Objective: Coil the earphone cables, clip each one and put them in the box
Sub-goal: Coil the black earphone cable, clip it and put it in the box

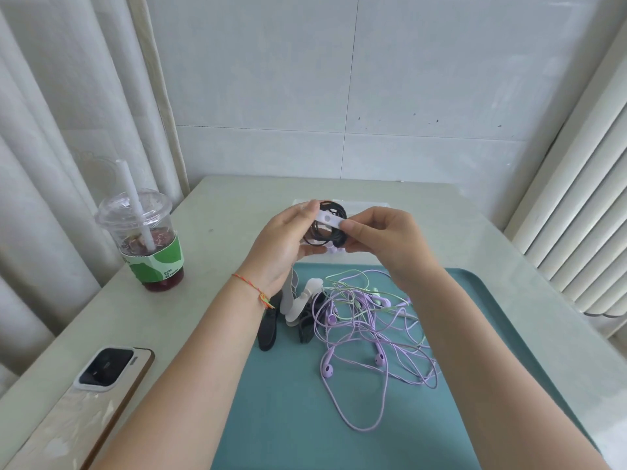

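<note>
A coiled black earphone cable (pixel 327 225) is held above the counter (pixel 220 212) at 12 o'clock; a white clip (pixel 330 220) across it is pinched by left hand (pixel 288 245) and right hand (pixel 383 242) fingers.

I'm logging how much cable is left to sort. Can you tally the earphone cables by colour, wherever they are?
Black: 1, the black coil held in both hands, the left hand and the right hand.
Purple: at least 2, tangled on the tray; the purple cables are too knotted to separate.
Green: 1, the green cable.
Total: at least 4.
</note>
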{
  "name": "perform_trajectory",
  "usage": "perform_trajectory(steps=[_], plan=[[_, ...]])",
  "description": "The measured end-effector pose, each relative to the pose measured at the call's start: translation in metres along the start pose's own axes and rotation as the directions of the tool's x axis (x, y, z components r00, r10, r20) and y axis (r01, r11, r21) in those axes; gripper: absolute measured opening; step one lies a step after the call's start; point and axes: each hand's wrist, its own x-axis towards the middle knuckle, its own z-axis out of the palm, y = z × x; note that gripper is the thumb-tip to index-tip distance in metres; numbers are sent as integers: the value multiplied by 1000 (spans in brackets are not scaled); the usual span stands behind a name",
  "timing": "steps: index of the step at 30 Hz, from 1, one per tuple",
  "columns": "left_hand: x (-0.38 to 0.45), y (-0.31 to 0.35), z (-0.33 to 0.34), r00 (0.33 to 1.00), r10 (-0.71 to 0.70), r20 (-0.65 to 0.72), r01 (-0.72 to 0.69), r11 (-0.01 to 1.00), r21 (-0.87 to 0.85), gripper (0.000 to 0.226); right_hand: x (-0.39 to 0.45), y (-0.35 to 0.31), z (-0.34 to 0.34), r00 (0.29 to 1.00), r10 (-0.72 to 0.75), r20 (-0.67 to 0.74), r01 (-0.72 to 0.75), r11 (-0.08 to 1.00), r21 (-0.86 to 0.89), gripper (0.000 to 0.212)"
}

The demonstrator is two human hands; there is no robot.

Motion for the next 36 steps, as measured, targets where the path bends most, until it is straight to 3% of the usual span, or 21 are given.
perform_trajectory(steps=[5,8,15,24,29,36], plan=[[3,3,-8,990,-38,-133,33,999,-33,14,-1,-6,-8,999,10,41,-12,1000,27,13],[4,3,-10,988,-79,-134,77,997,-20,16,0,-5,-7,999,1,47,-2,1000,14,11],[6,-2,-17,982,20,-190,-11,999,51,11,4,5,-5,998,6,-66,-13,994,-108,12],[4,5,-18,993,-12,-114,7,999,-37,13,3,3,-4,997,61,52,-72,968,241,7],[3,0,-21,991,78,-112,-60,987,150,7,6,7,-4,995,101,9,-100,972,211,5],[4,2,-23,981,141,-132,-110,969,221,25,9,9,-9,999,38,-19,-36,995,98,19]])
